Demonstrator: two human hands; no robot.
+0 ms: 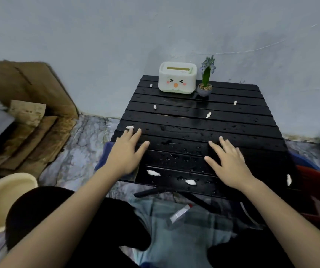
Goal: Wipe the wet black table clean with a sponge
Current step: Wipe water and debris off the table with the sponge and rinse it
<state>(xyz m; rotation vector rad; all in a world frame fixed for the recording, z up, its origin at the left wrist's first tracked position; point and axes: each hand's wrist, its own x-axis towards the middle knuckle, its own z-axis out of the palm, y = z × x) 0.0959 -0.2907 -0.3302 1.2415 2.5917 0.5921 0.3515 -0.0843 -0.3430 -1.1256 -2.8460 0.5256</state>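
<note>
A low black slatted table (194,120) stands against the wall, wet with water drops. Several white scraps of paper (153,172) lie scattered over it. My left hand (125,151) rests flat over the table's front left edge, fingers spread, holding nothing; one scrap (129,127) lies at its fingertips. My right hand (229,161) lies flat on the front slats, fingers apart and empty. No sponge is in view.
A white tissue box with a cartoon face (177,77) and a small potted plant (205,82) stand at the table's back. A cream basin (2,198) sits on the floor at left, cardboard (31,105) behind it. A red tub (317,192) is at right.
</note>
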